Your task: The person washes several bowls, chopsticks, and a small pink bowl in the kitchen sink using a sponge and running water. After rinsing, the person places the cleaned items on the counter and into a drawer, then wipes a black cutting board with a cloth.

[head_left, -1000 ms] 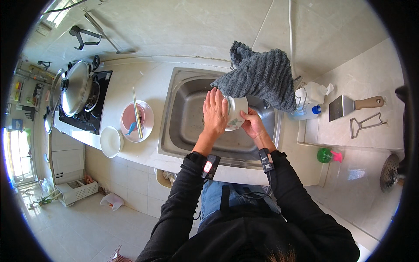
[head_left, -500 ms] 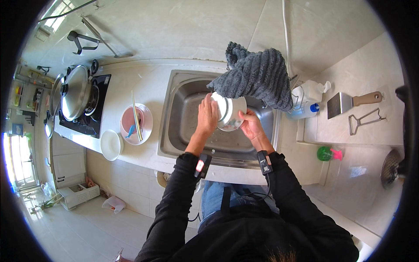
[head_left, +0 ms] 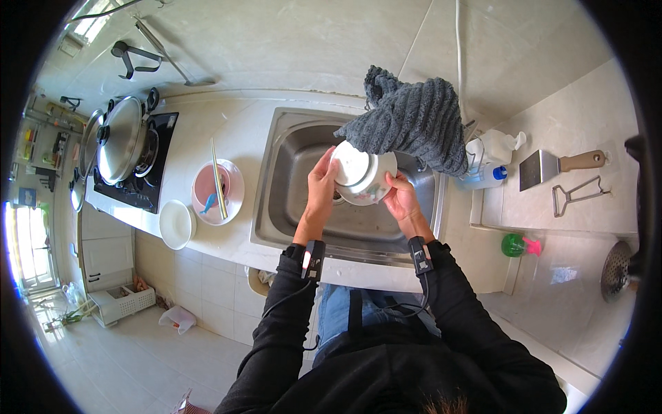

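- A tiled kitchen, bent by the wide lens: a pale desk [head_left: 187, 134] runs between the stove [head_left: 124, 196] on the left and the steel sink [head_left: 289, 196] in the middle.
- The patterned bowl [head_left: 378, 188] is over the sink, tilted so that a round white face shows; being above the basin, any drips would likely fall inside.
- The left grip [head_left: 319, 190] grasps the bowl's left edge, fingers going up along it, perhaps to steady it.
- The right grip [head_left: 402, 200] clasps the opposite side, thumb on the near surface; holding from both sides probably guards against slipping.
- On the desk, chopsticks [head_left: 218, 183] lie across a pink bowl [head_left: 202, 181] set on a plate [head_left: 235, 199], seemingly gathered to save room; a white bowl [head_left: 177, 225] stands just beside, near the edge.
- A grey cloth [head_left: 420, 124] hides part of the sink's back rim and whatever it hangs on.
- Most fingertips behind the bowl are out of sight, and whether the white face is its base or a second nested dish is hard to tell.
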A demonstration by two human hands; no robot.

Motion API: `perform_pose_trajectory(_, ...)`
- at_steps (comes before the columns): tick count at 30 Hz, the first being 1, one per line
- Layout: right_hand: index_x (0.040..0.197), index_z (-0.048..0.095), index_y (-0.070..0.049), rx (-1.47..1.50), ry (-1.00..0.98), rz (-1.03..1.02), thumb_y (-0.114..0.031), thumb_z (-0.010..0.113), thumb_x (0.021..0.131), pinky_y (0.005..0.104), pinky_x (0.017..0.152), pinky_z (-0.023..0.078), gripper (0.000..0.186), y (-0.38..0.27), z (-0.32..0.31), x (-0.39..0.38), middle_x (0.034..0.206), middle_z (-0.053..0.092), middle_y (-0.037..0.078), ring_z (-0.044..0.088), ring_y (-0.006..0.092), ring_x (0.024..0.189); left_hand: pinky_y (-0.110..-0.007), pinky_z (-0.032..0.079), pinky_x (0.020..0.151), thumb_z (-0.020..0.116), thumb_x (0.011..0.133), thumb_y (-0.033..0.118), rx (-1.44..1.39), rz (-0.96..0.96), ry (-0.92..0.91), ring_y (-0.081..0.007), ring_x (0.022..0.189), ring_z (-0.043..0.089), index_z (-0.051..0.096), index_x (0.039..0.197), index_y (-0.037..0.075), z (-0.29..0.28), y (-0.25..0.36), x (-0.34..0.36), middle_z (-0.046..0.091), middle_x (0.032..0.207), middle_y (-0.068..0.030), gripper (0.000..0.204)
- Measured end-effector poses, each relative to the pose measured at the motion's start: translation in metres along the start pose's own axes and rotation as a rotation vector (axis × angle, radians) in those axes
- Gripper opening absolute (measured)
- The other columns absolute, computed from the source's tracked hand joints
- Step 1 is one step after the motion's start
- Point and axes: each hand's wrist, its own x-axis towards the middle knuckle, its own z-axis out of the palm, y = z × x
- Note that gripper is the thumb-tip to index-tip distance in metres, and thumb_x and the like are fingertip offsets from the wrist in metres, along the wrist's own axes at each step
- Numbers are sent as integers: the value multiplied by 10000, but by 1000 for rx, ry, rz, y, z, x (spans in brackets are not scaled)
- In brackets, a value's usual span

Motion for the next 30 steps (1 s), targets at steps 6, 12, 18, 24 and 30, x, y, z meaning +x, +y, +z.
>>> perform_pose_trajectory(6,1129,602,9,-45,-12,8,-84,627,884,367,894,498,264,-2,8,-1,1077,656,92,624,192,1000,-299,424,969,661,881,156,136,92,-220,-167,1141,531,328,1433,27,-8,4,-13,549,1252,-80,657)
perform_pose_trajectory(12,1083,643,-8,-283,-1,54,-64,644,867,285,808,482,224,-4,32,-3,1025,674,53,624,134,910,-402,327,1054,630,895,277,386,164,-6,-284,1248,403,264,1444,14,8,5,-9,407,1347,-201,710)
perform_pose_trajectory(18,1061,657,-9,-379,-4,-33,-86,662,861,229,736,447,215,-8,47,1,994,675,26,596,77,846,-416,229,1112,397,1007,356,991,630,12,-383,1353,250,175,1476,28,25,-6,-19,224,1468,-227,614)
perform_pose_trajectory(24,960,684,21,-748,-93,-7,-80,660,850,224,686,438,151,-5,55,-14,864,666,-7,553,43,743,-417,460,865,437,950,317,991,277,69,-364,985,600,599,1194,88,10,-3,38,626,1039,-219,372)
perform_pose_trajectory(30,877,676,15,-922,-87,26,-81,651,850,239,584,393,102,-4,47,-21,764,619,-42,479,19,651,-471,507,721,495,881,323,1329,205,-269,-426,833,636,635,909,0,1,3,80,662,897,-216,353)
